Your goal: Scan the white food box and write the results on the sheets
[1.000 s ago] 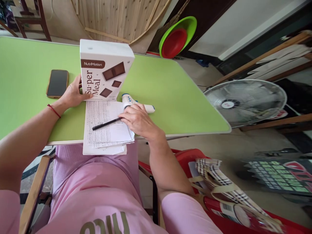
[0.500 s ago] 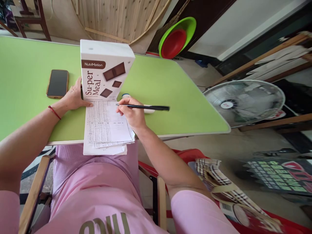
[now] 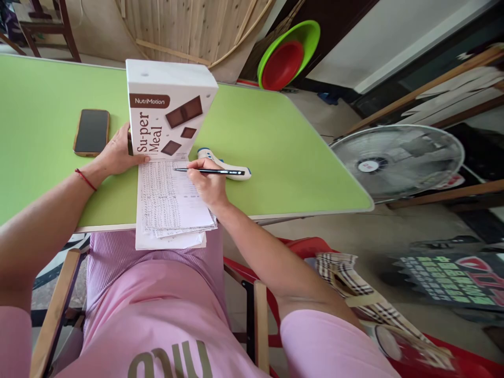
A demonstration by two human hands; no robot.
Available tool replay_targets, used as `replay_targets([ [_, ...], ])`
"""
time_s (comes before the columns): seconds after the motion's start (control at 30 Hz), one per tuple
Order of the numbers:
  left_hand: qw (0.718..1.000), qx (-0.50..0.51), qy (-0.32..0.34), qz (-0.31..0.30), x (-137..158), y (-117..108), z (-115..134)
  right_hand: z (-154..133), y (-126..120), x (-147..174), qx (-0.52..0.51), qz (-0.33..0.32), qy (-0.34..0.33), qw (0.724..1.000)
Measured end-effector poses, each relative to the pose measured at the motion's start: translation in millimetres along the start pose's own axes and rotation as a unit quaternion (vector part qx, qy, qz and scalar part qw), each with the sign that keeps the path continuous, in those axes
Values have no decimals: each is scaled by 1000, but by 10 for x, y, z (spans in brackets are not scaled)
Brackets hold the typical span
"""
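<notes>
"How is the surface bounded?"

"The green table [image 3: 307, 157] is bordered by a pale rim. Its near edge is overhung by a stack of papers [image 3: 163, 202]. The widest stretch of green is found rightward of the white-and-blue device [image 3: 237, 177], up to the slanting right edge and the near right corner; a fan [image 3: 397, 165] is seen beyond that edge. On the left, a second stretch is seen past the phone [image 3: 92, 132], and the tabletop is cut off by the view."

"And between the near and far edges?"

"A white box [image 3: 171, 113] is stood upright at the far end of the papers."

"Where is the pen, relative to the hand?"

"The pen [image 3: 225, 171] is held in the right hand [image 3: 208, 184], whose fingers are closed around it near the tip. The tip is pointed left over the upper part of the papers; whether they are touched cannot be told. The back end is extended rightward over the device."

"The left hand [image 3: 118, 153]?"

"It is placed at the box's lower left corner, half open, thumb in front at the papers' top edge, fingers partly hidden by the box. Whether anything is gripped cannot be told."
</notes>
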State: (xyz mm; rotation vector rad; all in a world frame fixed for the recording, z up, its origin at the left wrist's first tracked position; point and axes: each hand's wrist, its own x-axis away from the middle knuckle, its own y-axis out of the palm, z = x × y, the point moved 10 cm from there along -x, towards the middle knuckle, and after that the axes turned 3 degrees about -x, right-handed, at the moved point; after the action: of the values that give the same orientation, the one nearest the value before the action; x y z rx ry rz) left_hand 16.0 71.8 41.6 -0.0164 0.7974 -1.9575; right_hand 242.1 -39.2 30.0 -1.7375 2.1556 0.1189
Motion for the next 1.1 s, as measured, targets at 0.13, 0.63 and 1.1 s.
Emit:
replay_targets([
  [0.13, 997, -72, 3, 27, 31, -56, 27, -7, -6, 38, 25, 5, -19, 999],
  [0.63, 997, -57, 43, 10, -64, 39, -122, 2, 29, 27, 30, -15, -39, 999],
  [1.1, 991, -110, 77, 3, -74, 46, -216, 11, 39, 16, 45, -19, -57, 997],
])
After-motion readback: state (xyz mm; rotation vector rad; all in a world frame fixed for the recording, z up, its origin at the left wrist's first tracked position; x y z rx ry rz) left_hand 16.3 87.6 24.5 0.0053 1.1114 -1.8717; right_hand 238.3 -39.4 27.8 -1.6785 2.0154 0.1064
